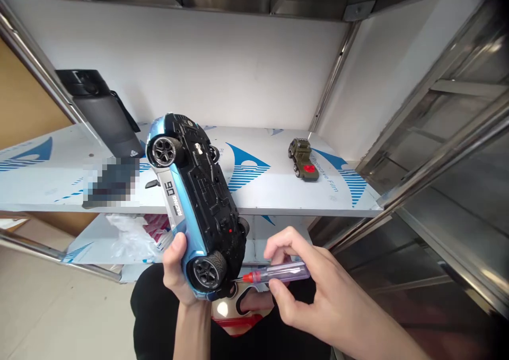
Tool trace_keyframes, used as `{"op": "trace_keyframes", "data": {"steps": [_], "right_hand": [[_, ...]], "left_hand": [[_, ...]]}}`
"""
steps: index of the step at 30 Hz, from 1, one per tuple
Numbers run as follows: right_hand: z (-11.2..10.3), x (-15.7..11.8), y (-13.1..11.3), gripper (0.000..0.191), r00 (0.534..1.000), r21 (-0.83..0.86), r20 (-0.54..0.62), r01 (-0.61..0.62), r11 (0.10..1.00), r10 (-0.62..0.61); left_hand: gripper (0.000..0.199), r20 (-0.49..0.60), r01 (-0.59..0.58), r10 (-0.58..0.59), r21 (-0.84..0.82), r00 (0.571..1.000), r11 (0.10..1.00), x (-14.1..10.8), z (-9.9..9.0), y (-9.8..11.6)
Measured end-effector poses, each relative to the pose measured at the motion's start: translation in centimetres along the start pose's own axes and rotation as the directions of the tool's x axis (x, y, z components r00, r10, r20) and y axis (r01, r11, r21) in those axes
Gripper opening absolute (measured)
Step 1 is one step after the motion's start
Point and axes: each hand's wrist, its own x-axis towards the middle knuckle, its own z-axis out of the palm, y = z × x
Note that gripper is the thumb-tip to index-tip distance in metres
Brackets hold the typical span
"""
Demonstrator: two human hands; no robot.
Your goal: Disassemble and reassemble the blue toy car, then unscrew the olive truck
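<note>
My left hand (pixel 178 267) grips a blue toy racing car (pixel 199 201) from below, holding it tilted with its black underside facing up and a "RACING 06" label on the sill. My right hand (pixel 314 291) pinches a small screwdriver (pixel 278 273) with a clear purple handle and red collar. Its thin shaft reaches the car's underside beside the near wheel (pixel 207 271). Whether the tip touches a screw is hidden at this scale.
An olive toy military truck (pixel 303 159) and a black water bottle (pixel 101 111) stand on a white shelf (pixel 254 195) with blue-printed protective film. A pixelated dark patch (pixel 111 182) lies at its front edge. Clear plastic (pixel 131 238) lies on the lower shelf, inside a steel frame.
</note>
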Motion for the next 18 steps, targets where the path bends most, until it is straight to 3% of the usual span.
{"op": "trace_keyframes", "data": {"steps": [2, 5, 7, 9, 12, 15, 18], "right_hand": [[0.7, 0.7, -0.3, 0.005, 0.999, 0.004, 0.0, -0.036, 0.999, 0.036], [1.7, 1.6, -0.4, 0.023, 0.998, 0.053, 0.019, -0.053, 0.997, 0.052], [2.1, 1.9, -0.4, 0.014, 0.999, 0.04, 0.019, -0.029, 0.999, 0.028], [2.3, 2.0, -0.4, 0.007, 1.0, -0.019, 0.004, 0.004, 1.0, -0.004], [2.5, 1.9, -0.5, 0.015, 0.999, -0.082, -0.024, 0.03, 0.996, -0.032], [2.8, 1.7, -0.6, 0.003, 0.999, 0.004, -0.016, -0.03, 1.0, 0.03], [3.2, 1.2, -0.8, 0.024, 0.998, 0.082, 0.008, -0.067, 0.994, 0.066]], "left_hand": [[0.045, -0.015, 0.028, -0.028, -0.001, 0.999, 1.0, 0.2, -0.8, 0.4], [0.045, -0.037, 0.139, -0.139, -0.018, 0.99, 0.99, 0.3, -1.4, 1.0], [0.046, -0.054, 0.182, -0.183, -0.02, 0.982, 0.983, 0.4, -1.6, 1.3], [0.047, -0.068, 0.172, -0.173, -0.019, 0.983, 0.985, 0.7, -1.8, 1.5], [0.046, -0.059, 0.155, -0.157, -0.031, 0.986, 0.987, 1.3, -2.2, 1.4], [0.043, -0.042, 0.16, -0.161, -0.024, 0.986, 0.987, 1.5, -2.6, 1.2], [0.04, -0.031, 0.129, -0.129, -0.007, 0.991, 0.992, 1.2, -2.9, 1.3]]}}
